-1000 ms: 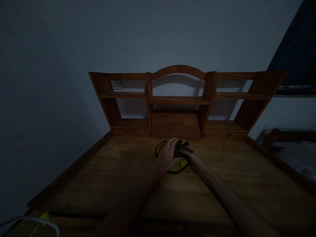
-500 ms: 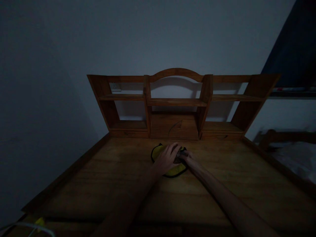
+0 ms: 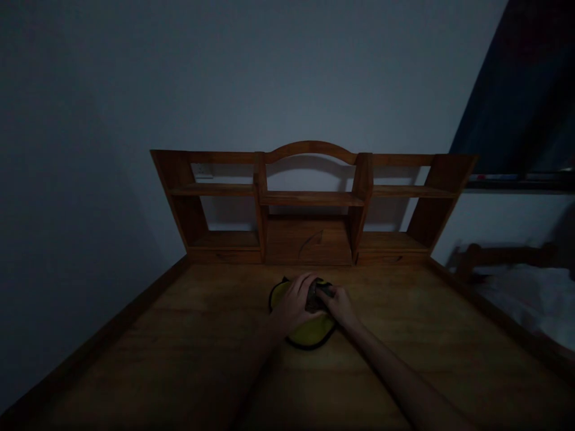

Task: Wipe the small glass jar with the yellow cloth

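A yellow cloth with a dark edge (image 3: 309,332) lies on the wooden desk (image 3: 188,359) in front of the shelf unit. My left hand (image 3: 293,302) rests on top of the cloth with fingers curled over it. My right hand (image 3: 339,305) is beside it, fingers pinching a dark bunched part (image 3: 314,294) of the cloth between the two hands. The room is dim and fine detail is hard to see.
A wooden shelf unit (image 3: 309,206) with an arched top and a small drawer stands at the back of the desk against a pale wall. A raised rim runs along the desk's left and right edges. A bed with pale bedding (image 3: 521,287) is at the right.
Both hands and the cloth have shifted slightly toward me and left as the view tilted up. The white cable at the lower left has left the picture.
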`<move>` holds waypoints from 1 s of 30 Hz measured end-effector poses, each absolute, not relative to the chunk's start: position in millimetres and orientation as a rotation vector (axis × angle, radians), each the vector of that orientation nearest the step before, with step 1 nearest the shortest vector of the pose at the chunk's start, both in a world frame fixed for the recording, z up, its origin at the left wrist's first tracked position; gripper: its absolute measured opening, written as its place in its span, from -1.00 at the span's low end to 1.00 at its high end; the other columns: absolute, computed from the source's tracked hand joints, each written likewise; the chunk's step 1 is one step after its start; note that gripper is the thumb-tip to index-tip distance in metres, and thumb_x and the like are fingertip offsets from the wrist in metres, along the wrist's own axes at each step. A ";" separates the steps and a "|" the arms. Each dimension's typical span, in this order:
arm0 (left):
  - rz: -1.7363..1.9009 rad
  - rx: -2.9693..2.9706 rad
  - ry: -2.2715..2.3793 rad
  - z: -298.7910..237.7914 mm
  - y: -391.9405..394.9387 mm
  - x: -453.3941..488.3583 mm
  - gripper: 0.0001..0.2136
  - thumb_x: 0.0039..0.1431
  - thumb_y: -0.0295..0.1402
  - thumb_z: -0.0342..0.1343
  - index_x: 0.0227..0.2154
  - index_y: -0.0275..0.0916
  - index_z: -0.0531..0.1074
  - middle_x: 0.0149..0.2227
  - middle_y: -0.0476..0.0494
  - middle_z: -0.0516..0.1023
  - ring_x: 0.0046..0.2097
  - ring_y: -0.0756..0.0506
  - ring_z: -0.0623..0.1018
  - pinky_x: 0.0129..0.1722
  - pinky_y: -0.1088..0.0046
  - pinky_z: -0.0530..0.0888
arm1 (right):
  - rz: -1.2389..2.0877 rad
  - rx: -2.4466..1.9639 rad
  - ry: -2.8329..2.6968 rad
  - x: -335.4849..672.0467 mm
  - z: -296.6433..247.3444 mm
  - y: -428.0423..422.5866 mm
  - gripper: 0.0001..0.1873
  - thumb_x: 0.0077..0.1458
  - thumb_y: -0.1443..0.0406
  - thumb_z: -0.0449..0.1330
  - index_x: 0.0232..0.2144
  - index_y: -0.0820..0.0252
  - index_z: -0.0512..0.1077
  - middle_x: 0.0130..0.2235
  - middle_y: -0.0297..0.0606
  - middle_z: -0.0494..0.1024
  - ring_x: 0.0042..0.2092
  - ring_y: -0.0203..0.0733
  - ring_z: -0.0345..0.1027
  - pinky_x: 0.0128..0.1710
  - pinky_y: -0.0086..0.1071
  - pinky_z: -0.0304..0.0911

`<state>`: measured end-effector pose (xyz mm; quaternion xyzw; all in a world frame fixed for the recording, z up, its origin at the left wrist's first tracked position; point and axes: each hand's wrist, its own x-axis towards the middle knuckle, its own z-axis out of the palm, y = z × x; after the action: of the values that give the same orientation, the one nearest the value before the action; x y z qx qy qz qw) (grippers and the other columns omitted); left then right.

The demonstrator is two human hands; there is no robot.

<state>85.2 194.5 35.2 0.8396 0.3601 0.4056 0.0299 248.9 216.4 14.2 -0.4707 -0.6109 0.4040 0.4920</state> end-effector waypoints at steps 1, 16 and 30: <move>1.251 2.553 1.103 34.9 194.6 85.2 -0.24 -0.06 -0.22 0.29 0.18 -0.15 0.04 0.14 -0.25 0.24 0.19 -0.24 0.31 0.15 0.12 0.36 | 0.952 -1.152 -1.482 248.2 13.6 216.5 -0.65 -0.07 0.06 0.22 -0.52 0.28 0.52 -0.50 -0.28 0.55 -0.43 -0.14 0.41 -0.44 -0.38 0.26; 1.332 2.452 1.135 30.7 205.9 76.2 -0.28 -0.12 -0.39 0.29 0.14 -0.15 0.10 0.12 -0.24 0.24 0.17 -0.23 0.33 0.14 0.12 0.37 | 0.962 -0.997 -1.591 255.9 15.4 217.0 -0.66 0.04 0.23 0.09 -0.14 0.15 0.49 -0.12 -0.28 0.56 -0.05 -0.05 0.38 0.02 -0.22 0.21; 1.107 2.775 1.156 38.4 191.2 80.5 -0.24 -0.02 -0.40 0.25 0.21 -0.14 -0.01 0.18 -0.25 0.22 0.19 -0.26 0.31 0.14 0.13 0.36 | 0.862 -1.034 -1.585 250.5 17.1 213.3 -0.70 0.00 0.26 0.12 -0.19 0.26 0.41 -0.24 -0.18 0.55 -0.20 -0.06 0.42 -0.17 -0.27 0.32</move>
<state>80.5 191.2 38.4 0.8657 0.3608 0.3455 -0.0312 250.5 213.3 17.1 -0.4289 -0.6572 0.3575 0.5064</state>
